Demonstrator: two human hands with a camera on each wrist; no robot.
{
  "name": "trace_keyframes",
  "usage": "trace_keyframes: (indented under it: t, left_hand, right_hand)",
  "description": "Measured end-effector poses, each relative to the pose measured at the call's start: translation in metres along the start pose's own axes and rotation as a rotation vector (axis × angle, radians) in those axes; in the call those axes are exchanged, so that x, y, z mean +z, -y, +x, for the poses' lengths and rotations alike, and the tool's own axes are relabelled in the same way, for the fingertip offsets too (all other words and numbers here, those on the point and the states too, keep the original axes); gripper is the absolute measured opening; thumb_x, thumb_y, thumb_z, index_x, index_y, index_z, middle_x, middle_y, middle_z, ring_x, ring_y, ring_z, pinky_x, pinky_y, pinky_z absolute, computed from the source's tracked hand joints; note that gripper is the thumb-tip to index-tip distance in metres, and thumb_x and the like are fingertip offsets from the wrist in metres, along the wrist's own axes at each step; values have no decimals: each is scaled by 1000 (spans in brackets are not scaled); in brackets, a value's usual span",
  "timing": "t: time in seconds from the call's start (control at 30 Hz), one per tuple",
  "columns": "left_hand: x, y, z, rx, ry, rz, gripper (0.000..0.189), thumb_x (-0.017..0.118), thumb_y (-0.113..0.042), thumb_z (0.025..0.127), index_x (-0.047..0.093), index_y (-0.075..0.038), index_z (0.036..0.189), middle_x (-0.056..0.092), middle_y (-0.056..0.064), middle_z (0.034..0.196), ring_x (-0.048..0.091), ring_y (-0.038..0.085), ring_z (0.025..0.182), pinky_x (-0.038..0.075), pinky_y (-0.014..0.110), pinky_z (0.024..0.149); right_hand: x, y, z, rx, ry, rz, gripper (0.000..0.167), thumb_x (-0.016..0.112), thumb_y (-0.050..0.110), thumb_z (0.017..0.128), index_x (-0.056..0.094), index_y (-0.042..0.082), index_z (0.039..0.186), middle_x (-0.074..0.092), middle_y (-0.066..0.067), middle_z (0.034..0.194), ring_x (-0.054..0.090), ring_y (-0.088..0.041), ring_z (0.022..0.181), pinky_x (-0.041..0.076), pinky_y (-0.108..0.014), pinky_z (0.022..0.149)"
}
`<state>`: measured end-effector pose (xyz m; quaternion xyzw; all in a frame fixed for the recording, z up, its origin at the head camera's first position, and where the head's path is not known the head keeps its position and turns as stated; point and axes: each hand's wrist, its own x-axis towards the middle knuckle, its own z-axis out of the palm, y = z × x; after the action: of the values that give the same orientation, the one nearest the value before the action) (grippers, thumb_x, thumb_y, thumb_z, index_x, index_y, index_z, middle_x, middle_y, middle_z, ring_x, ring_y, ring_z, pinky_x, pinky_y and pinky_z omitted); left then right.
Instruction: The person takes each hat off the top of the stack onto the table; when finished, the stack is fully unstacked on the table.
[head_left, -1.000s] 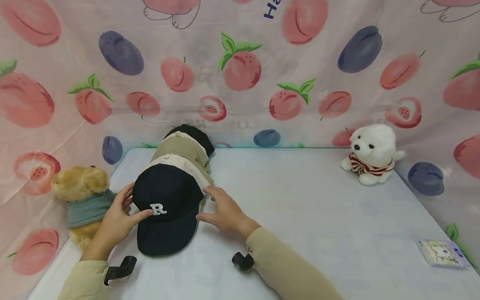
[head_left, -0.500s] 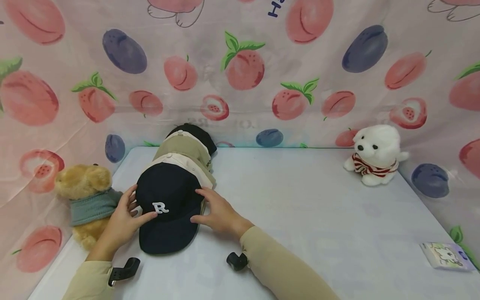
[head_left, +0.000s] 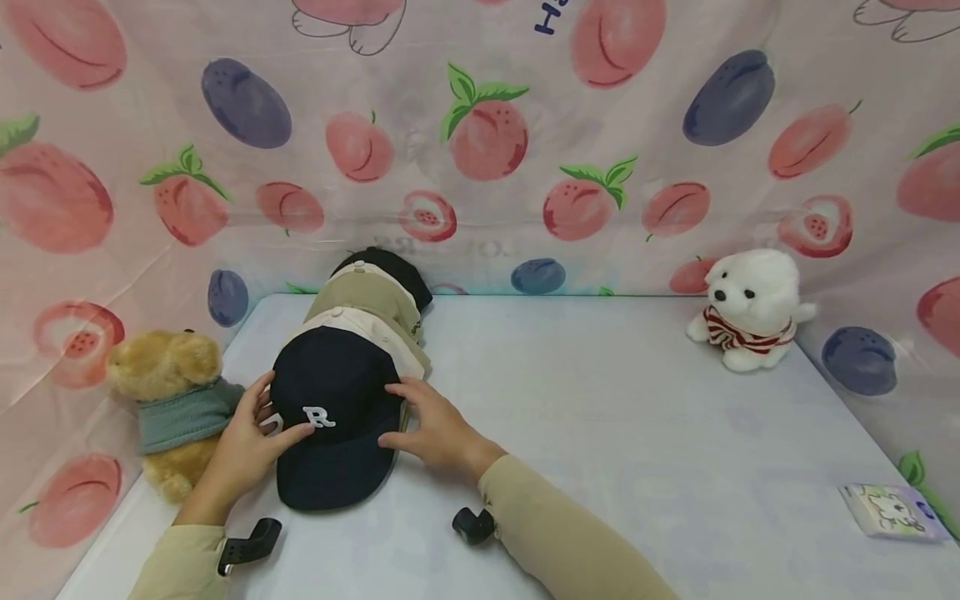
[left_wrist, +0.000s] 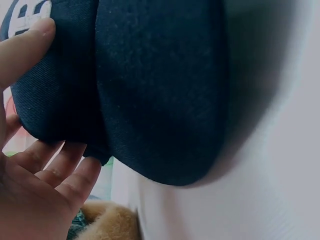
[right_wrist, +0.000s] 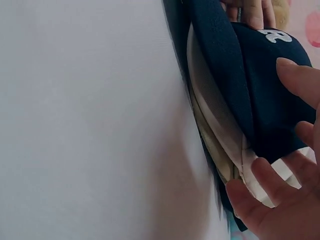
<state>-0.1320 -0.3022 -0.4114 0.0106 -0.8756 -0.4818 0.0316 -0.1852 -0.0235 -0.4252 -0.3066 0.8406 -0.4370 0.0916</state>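
Observation:
A navy baseball cap (head_left: 337, 379) with a white letter R lies at the front of a row of nested caps, its brim toward me. My left hand (head_left: 243, 437) holds its left side, the thumb over the front by the letter and the fingers along the lower edge. At the opposite side, my right hand (head_left: 442, 429) holds the cap with thumb and fingers spread along brim and crown. Behind it nest a cream cap (head_left: 352, 319), an olive cap (head_left: 367, 290) and a black cap (head_left: 393, 265). The right wrist view shows the stacked brims beneath the navy brim (right_wrist: 217, 60).
A tan plush dog (head_left: 165, 367) in a teal top sits close to my left forearm. A white plush dog (head_left: 750, 308) sits at the table's back right. A small printed packet (head_left: 892, 512) lies near the right edge of the white table (head_left: 600, 392). Fruit-printed cloth hangs behind.
My right hand has shifted a little left, its fingertips now over the cap's side. The navy cap stays about where it was, and the head view has moved slightly.

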Motion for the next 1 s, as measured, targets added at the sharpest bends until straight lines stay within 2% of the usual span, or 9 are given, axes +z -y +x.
trace_keyframes:
  t: [0.3, 0.53, 0.73, 1.0]
  left_hand:
    - [-2, -7, -5, 16, -48, 97, 102, 80, -25, 88, 11, 1, 158, 34, 36, 147, 41, 50, 130, 37, 62, 102]
    - [-4, -24, -10, 66, -99, 151, 101, 81, -27, 87, 15, -1, 158, 37, 38, 144, 45, 51, 126, 40, 62, 99]
    - [-2, -41, -10, 111, -126, 170, 100, 81, -29, 87, 18, -2, 158, 43, 35, 141, 49, 47, 123, 42, 60, 96]
    - [3, -61, -7, 168, -171, 207, 97, 82, -28, 86, 22, 0, 157, 50, 30, 137, 51, 42, 121, 45, 58, 93]
  right_hand:
    - [0, 4, -1, -25, -19, 0, 67, 76, 28, 91, 47, 8, 148, 37, -11, 156, 34, -25, 144, 28, -42, 116]
    - [-6, 10, -4, -20, -51, 29, 68, 75, 29, 92, 45, 10, 150, 37, -10, 157, 36, -25, 143, 33, -41, 113]
    - [-13, 14, -6, -40, -111, 105, 68, 75, 25, 91, 44, 7, 150, 36, -12, 157, 36, -27, 142, 44, -41, 105]
    - [-20, 18, -6, -99, -227, 177, 66, 74, 19, 91, 45, 3, 148, 35, -13, 157, 37, -27, 141, 51, -48, 96]
